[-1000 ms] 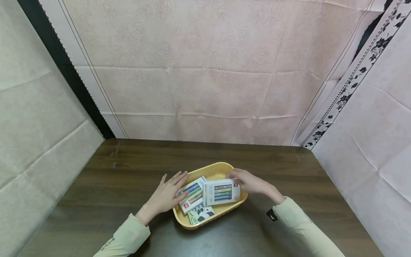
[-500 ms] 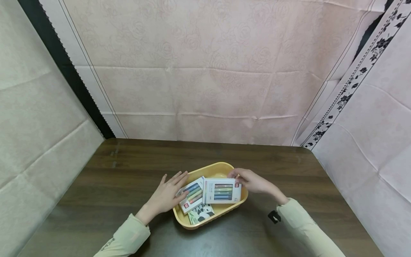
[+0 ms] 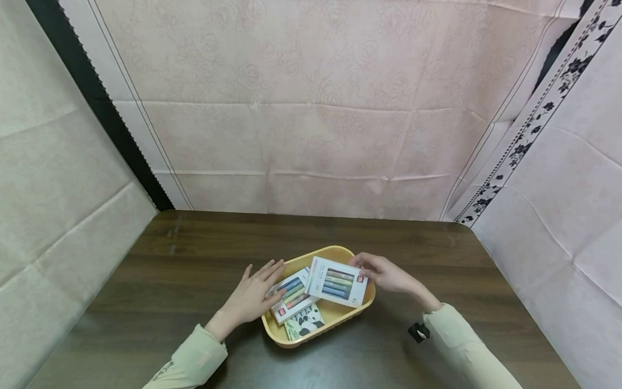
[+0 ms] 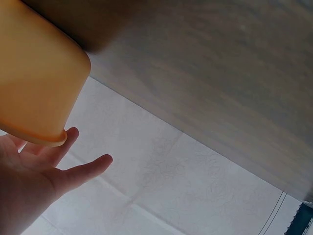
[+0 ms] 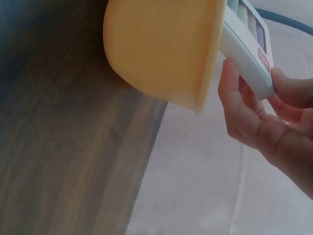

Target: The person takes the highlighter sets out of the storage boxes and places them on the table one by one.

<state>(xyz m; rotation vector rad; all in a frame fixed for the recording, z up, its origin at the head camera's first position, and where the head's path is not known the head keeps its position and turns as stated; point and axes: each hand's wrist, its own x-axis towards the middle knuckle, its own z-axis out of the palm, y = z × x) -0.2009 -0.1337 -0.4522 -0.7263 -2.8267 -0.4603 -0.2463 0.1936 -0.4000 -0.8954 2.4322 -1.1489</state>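
A person's right hand (image 3: 384,273) pinches a white windowed box (image 3: 337,282) by its right end, thumb against one side and fingers against the other, a hold that leaves most of the window uncovered and likely lets the box tilt easily. The box slants at the right half of a yellow tray (image 3: 335,252), its left end overlapping, seen from the head, a second windowed box (image 3: 298,294) near the tray's left edge. The left hand (image 3: 249,296) lies over that edge, fingers straight and spread, gripping nothing, probably to steady the tray; whether its thumb touches the second box is unclear. A panda-printed item (image 3: 307,324) lies in the tray's near left corner, partly covered by the second box. The tray stands on the table (image 3: 194,302), away from its far edge.
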